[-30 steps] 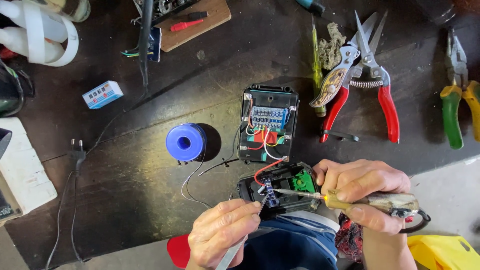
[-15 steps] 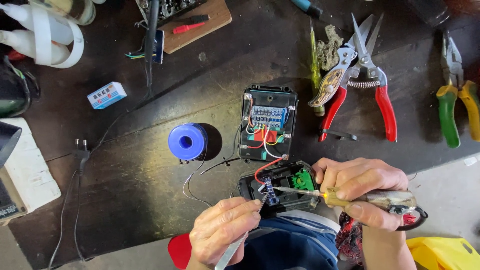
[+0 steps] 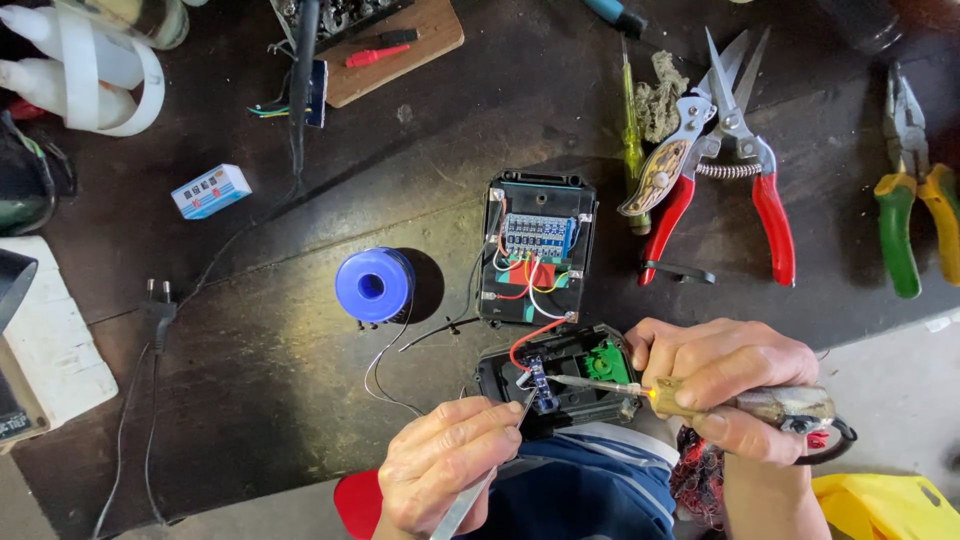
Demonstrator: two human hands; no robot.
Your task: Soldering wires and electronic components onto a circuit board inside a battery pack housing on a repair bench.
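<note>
My right hand [image 3: 725,385] grips a soldering iron [image 3: 690,398] whose tip points left onto a small blue circuit board [image 3: 541,384] in a black plastic housing [image 3: 560,378] with a green part inside. My left hand [image 3: 445,465] holds metal tweezers [image 3: 490,470], their tips touching the same board. Red and white wires run from this housing up to a second open black case [image 3: 535,250] holding a blue board. A blue spool of solder wire [image 3: 372,285] stands to the left, its thin wire trailing toward my left hand.
Red-handled snips [image 3: 735,170], a yellow-green screwdriver [image 3: 632,140] and green-yellow pliers [image 3: 915,210] lie at the back right. A small blue-white box [image 3: 210,190], a mains plug [image 3: 158,298], white bottles [image 3: 70,60] and a wooden board [image 3: 390,45] lie left and behind. The bench edge is near my lap.
Both hands stay on the small board with tweezers and iron; the view has shifted slightly, nothing else has moved.
</note>
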